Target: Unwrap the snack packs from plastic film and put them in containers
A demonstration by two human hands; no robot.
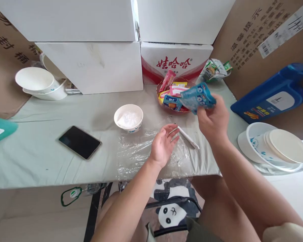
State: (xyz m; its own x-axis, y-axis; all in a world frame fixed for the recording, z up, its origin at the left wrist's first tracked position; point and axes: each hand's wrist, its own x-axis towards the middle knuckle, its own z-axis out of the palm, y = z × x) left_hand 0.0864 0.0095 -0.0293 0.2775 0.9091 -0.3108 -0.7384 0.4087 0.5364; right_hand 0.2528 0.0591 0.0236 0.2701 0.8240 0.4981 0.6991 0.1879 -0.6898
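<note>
My right hand [214, 117] grips a blue snack packet [195, 95] by its right end, over the right edge of a reddish clear bowl [159, 102] full of colourful wrapped snacks. Palm up and fingers loosely spread, my left hand [164, 144] holds nothing above a crumpled clear plastic sheet [133, 154]. A thin white wrapped item [188, 137] lies just right of it. Left of the snack bowl stands a small white paper bowl [128, 117] with crumpled clear plastic inside.
A black phone [80, 142] lies at the left. White boxes [91, 67] stand at the back. Paper bowls [35, 80] sit at the back left. A blue bottle [272, 94] and a white tub [252, 144] with a lidded cup are on the right.
</note>
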